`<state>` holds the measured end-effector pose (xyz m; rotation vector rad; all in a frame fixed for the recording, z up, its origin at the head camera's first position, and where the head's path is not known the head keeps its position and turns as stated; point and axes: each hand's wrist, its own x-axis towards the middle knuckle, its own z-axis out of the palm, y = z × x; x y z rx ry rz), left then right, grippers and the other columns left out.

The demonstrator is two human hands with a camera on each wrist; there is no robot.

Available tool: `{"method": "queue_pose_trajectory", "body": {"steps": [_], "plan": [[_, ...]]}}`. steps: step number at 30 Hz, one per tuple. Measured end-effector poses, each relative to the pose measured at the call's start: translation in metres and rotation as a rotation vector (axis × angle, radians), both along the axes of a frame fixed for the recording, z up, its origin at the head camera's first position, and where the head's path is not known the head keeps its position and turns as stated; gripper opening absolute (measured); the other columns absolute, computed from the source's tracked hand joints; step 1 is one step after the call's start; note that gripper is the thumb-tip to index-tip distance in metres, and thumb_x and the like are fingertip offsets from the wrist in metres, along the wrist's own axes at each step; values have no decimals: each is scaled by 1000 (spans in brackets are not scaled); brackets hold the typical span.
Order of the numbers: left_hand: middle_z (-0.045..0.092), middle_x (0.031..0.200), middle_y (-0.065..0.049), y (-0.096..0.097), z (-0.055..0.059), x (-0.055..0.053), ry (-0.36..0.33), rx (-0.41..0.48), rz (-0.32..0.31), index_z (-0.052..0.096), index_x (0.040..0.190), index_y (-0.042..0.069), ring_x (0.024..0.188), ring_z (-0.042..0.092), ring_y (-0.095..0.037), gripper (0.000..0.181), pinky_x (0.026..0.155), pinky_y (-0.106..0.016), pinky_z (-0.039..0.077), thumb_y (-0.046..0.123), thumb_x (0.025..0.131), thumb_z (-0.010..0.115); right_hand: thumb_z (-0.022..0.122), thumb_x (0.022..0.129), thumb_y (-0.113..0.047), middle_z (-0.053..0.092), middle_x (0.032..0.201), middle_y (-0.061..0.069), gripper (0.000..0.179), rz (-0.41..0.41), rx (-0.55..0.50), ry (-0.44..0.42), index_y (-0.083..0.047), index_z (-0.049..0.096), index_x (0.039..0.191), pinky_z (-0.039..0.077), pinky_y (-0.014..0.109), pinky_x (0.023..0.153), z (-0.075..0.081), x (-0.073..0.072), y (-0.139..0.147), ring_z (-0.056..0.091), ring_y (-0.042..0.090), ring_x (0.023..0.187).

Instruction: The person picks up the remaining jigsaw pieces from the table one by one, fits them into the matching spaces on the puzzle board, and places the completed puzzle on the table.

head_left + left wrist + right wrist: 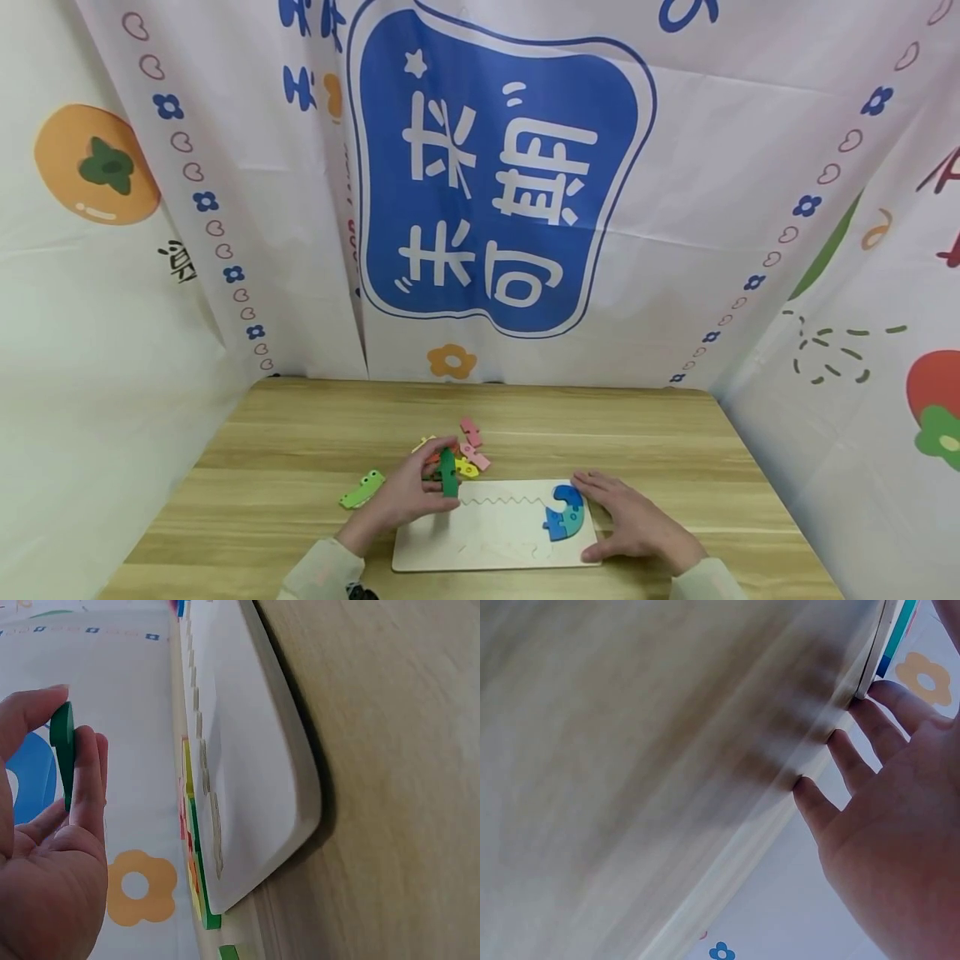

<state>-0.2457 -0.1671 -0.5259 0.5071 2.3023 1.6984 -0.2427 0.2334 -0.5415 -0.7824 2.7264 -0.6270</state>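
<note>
Between left fingers (88, 769), green piece (63, 724): head, left wrist views only

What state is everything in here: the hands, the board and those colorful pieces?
Board: flat on the table, partly filled
Blue pieces: set at its right end
Dark green piece: held up, pinched
Left hand: pinching that piece
Right hand: at the board's right edge
Light green piece: loose
Pink pieces: off the board
</note>
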Motion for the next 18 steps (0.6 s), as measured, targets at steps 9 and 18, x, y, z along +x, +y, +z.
{"method": "queue_pose_trajectory", "body": {"steps": [9,18], "plan": [[38,159,-27,-1,-1,-1,7,27,27,44,151,15,137,52,-45,85,100,-40,58,9,80,90,87,70,-64,41,164,13,110,-2,-5,3,-12,44,157,34,72,115,-1,-1,-1,34,45,151],[40,153,-19,-1,-1,1,66,4,26,50,149,18,134,53,-47,79,95,-31,60,8,81,88,87,70,-64,41,164,12,110,1,-3,4,-13,44,157,33,71,115,-1,-1,0,34,44,152]]}}
